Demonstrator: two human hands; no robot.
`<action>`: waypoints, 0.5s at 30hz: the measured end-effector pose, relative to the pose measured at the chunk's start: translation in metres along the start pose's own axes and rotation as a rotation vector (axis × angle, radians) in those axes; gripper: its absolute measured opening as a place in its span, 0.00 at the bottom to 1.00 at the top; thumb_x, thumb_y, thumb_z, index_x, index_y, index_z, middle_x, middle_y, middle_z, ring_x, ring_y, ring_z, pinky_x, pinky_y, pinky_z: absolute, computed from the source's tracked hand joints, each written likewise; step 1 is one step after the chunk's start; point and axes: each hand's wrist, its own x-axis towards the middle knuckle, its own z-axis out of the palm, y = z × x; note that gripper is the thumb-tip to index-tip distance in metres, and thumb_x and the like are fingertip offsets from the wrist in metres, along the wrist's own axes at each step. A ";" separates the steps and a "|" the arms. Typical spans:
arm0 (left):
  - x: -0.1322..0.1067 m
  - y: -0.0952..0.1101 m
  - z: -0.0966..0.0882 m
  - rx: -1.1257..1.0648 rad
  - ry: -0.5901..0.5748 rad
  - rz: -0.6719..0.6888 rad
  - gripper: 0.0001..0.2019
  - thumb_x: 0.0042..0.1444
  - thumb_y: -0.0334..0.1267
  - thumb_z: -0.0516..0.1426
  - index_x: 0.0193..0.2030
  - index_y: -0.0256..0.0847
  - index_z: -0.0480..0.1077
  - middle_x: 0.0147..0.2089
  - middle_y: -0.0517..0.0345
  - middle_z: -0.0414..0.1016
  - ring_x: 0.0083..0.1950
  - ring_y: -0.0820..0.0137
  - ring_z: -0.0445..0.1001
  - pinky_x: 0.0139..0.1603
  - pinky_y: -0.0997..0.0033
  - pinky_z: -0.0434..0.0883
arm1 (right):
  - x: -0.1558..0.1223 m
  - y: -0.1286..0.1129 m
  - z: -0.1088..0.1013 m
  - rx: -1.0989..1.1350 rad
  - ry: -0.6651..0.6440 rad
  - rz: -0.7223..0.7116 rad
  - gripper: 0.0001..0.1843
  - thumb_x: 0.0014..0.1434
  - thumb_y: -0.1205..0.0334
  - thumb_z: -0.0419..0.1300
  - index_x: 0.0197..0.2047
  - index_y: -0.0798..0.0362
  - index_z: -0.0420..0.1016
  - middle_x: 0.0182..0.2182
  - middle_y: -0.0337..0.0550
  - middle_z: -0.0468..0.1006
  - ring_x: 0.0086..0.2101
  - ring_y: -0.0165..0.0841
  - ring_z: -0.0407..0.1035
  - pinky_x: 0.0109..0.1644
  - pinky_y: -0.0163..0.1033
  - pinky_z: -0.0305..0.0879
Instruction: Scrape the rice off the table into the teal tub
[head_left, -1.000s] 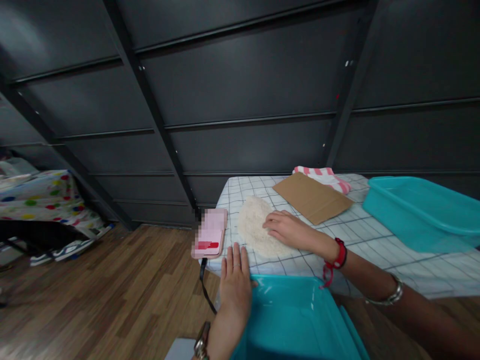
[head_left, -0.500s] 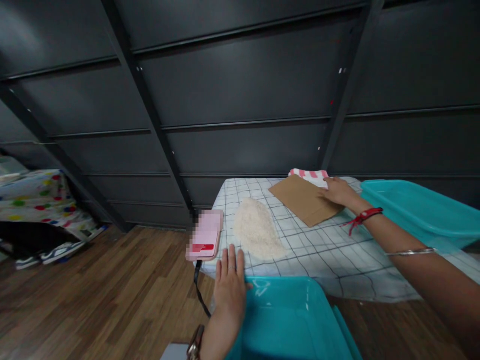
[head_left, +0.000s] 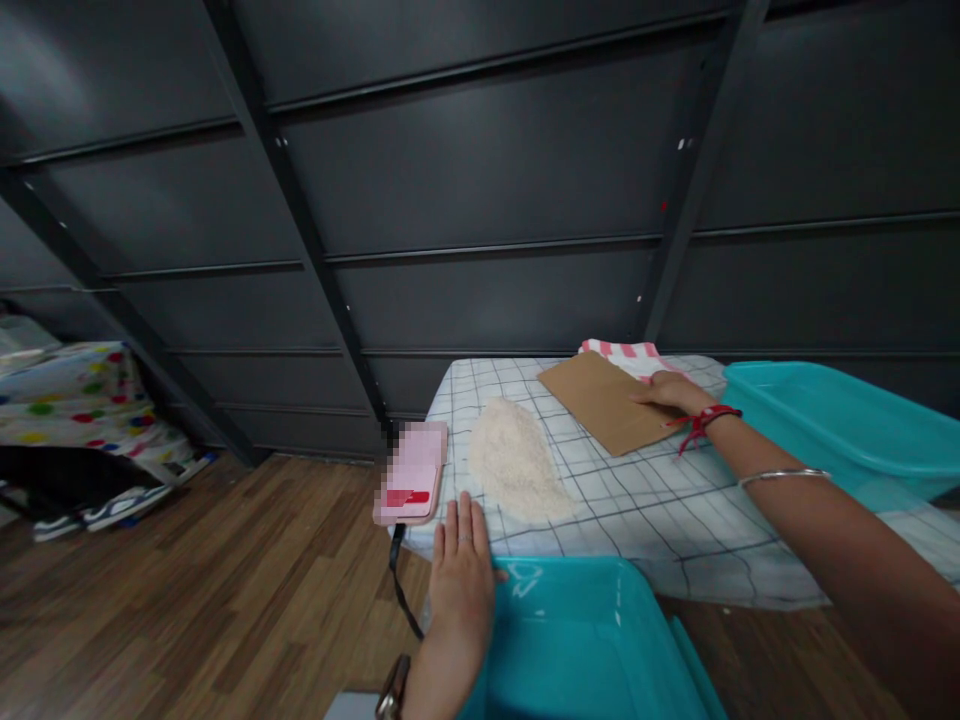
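Note:
My left hand (head_left: 463, 575) lies flat with its fingers stretched out over the table's front edge, against the left rim of a teal plastic tub (head_left: 577, 640). Just beyond its fingertips is a loose pile of pale grains (head_left: 517, 460), which look like rice, on a checked cloth (head_left: 637, 510). To the right of the pile lies a flat brown cardboard sheet (head_left: 604, 405). My right hand (head_left: 673, 392) has that sheet by its right side, the thumb on top and the other fingers partly hidden.
A pink phone (head_left: 411, 465) with a black cable (head_left: 401, 585) sits at the table's left edge. Behind the cardboard is a pink-striped cloth (head_left: 622, 352). A second teal tub (head_left: 847, 425) stands at the right. Dark metal panels (head_left: 487, 180) rise behind the table.
My right hand has slid a little down and its fingers have closed on the cardboard's right side. The sheet, the grain pile and my left hand look almost unmoved.

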 end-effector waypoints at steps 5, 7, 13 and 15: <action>0.001 0.000 0.001 0.014 0.007 0.001 0.33 0.48 0.34 0.60 0.61 0.33 0.55 0.64 0.45 0.50 0.64 0.57 0.54 0.60 0.59 0.60 | -0.001 0.001 -0.016 0.187 -0.184 0.078 0.12 0.58 0.57 0.57 0.37 0.59 0.70 0.34 0.44 0.73 0.32 0.32 0.69 0.35 0.38 0.67; 0.001 0.001 0.000 0.012 -0.002 -0.003 0.33 0.48 0.34 0.60 0.61 0.33 0.55 0.64 0.45 0.50 0.64 0.57 0.54 0.60 0.59 0.60 | -0.002 -0.002 -0.027 0.277 -0.208 0.066 0.09 0.56 0.60 0.58 0.34 0.59 0.70 0.32 0.45 0.74 0.32 0.32 0.70 0.33 0.36 0.67; 0.000 0.001 0.001 0.006 0.005 -0.005 0.32 0.48 0.32 0.59 0.61 0.34 0.55 0.64 0.44 0.51 0.64 0.56 0.54 0.60 0.58 0.60 | -0.016 -0.030 -0.054 0.456 -0.274 -0.001 0.23 0.42 0.63 0.63 0.45 0.53 0.69 0.39 0.45 0.76 0.36 0.37 0.72 0.34 0.37 0.70; 0.000 0.001 0.003 0.007 0.014 -0.007 0.32 0.48 0.32 0.59 0.61 0.34 0.56 0.64 0.44 0.52 0.63 0.56 0.55 0.60 0.57 0.60 | -0.021 -0.042 -0.056 0.404 -0.256 -0.059 0.26 0.42 0.61 0.63 0.48 0.54 0.69 0.40 0.47 0.76 0.35 0.38 0.72 0.33 0.38 0.70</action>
